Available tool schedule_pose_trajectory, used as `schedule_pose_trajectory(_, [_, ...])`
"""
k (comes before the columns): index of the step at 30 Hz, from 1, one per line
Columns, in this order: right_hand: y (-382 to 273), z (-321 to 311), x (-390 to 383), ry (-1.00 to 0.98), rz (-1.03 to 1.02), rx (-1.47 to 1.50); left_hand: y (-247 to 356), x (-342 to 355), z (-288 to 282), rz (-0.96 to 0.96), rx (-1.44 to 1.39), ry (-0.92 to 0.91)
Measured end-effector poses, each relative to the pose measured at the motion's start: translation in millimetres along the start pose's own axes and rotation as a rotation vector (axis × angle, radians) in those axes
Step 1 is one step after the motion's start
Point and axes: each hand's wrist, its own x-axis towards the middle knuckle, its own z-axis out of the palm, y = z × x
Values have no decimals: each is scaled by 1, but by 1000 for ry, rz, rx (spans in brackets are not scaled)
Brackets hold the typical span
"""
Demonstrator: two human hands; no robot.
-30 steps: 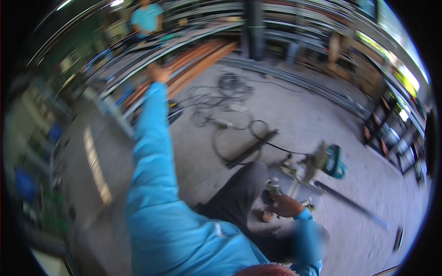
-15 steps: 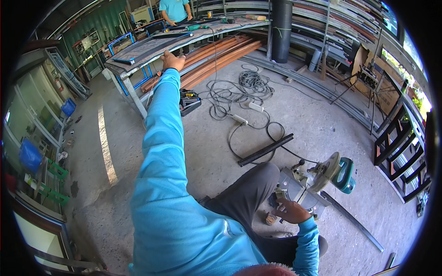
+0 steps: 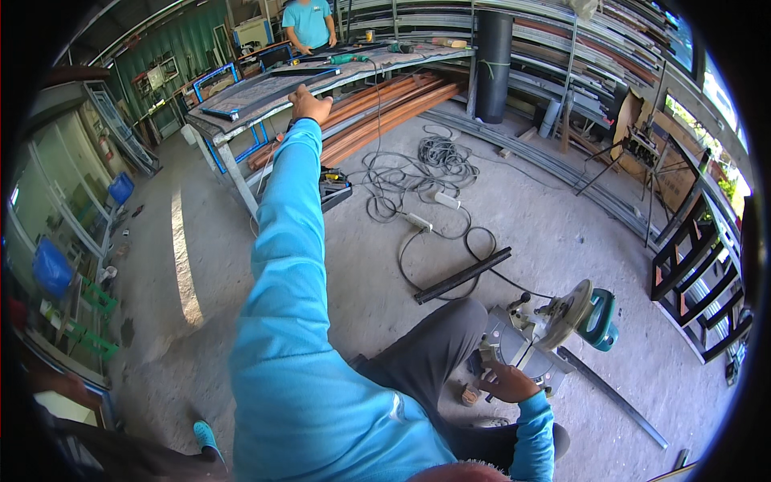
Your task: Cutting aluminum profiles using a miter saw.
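My left arm reaches far forward, and my left hand (image 3: 310, 105) is raised in front of the near edge of the workbench (image 3: 197, 122). Its thumb stands apart and a finger points ahead; nothing shows in it. My right hand (image 3: 512, 382) is low at the front of a miter saw (image 3: 514, 345), over or touching its base, with its fingers apart. The saw's teal motor housing (image 3: 599, 320) and round blade guard (image 3: 564, 315) stand to the hand's upper right. A long metal bar (image 3: 617, 400) extends from the saw's right side along the floor.
A black bar (image 3: 463, 275) and tangled cables (image 3: 442, 161) lie ahead on the floor. Brown profiles (image 3: 393, 108) are stacked under the workbench, near a tool tray (image 3: 335, 193). A co-worker (image 3: 308, 26) stands behind it. Another person's shoe (image 3: 206, 435) shows at lower left.
A dark trouser leg and teal shoe have come into view at lower left. The view has shifted slightly. My left arm stays stretched forward and my right hand stays by the saw.
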Motion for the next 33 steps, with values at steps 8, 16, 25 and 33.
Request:
schedule_pose_trajectory(8, [4, 3, -3, 9, 12, 44, 16, 10, 9, -1, -2, -116])
schedule_pose_trajectory(16, [-3, -6, 0, 2, 24, 17, 29, 32, 22, 11, -22, -153])
schedule_pose_trajectory(25, [1, -6, 1, -29, 46, 63, 28, 20, 15, -32, -33, -164])
schedule_pose_trajectory(33, [21, 19, 4, -127, 76, 45, 22, 19, -13, -6, 22, -97])
